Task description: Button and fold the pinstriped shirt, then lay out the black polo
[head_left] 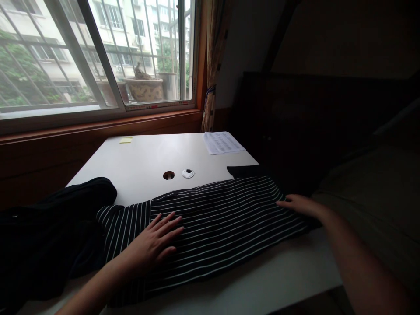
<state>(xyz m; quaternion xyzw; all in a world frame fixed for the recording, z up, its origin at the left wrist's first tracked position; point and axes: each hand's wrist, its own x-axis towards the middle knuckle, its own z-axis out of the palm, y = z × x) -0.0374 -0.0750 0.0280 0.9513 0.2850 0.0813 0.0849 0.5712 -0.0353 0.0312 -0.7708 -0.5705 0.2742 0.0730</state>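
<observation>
A dark garment with thin white stripes (223, 218) lies spread across the white table, its left part folded so that the stripes there run upright. My left hand (160, 238) rests flat on the left half of the cloth, fingers spread. At the right end, my right hand (300, 204) touches the garment's edge, its fingers stretched out and partly in shadow. A plain dark piece of cloth (244, 171) shows beyond the striped part at the upper right. Neither hand grips the fabric.
The white table (144, 153) has a round hole (168, 175) and a white round cover (188, 173). Printed sheets (223, 143) and a yellow note (126, 139) lie near its far edge. Dark clothing (49, 240) is heaped at the left. A barred window (138, 52) stands behind.
</observation>
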